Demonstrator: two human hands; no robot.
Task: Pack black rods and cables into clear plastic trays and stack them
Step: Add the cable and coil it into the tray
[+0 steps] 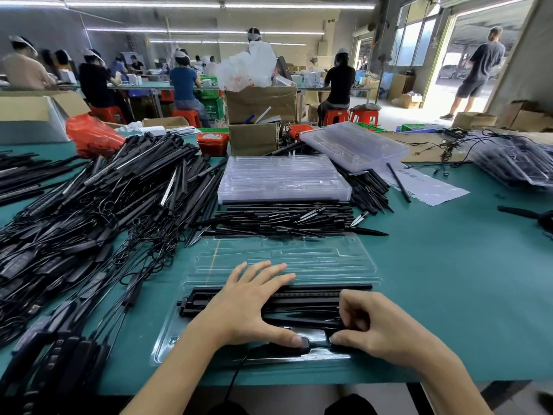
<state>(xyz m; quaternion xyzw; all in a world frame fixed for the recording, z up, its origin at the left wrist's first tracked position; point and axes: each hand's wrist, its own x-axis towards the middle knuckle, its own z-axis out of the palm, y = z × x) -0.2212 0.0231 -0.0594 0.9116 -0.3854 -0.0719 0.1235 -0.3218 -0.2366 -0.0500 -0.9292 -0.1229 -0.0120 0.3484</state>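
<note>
Clear tray (pixel 299 259) with black rods (pixel 314 298), on the green tabletop (pixel 449 280) before us.
In the head view, our left hand (pixel 248 307) lies spread over the rods, thumb pressing a black cable plug (pixel 300 345) at the tray's near edge; our right hand (pixel 374 327) grip pinches the cable just beside it. Beyond the tray: loose rods, stacked trays (pixel 284 181).

Green-topped work table (pixel 449 265): tangled black rods and cables (pixel 89 220) at left, stacked clear plastic trays (pixel 284 178) upper centre, open clear tray (pixel 299 259) at bottom centre.

rods (pixel 299 298) black | tray (pixel 299 259) clear | table (pixel 449 280) teal-green | bag (pixel 92 136), upper left, red | stools (pixel 335 116) red
</note>
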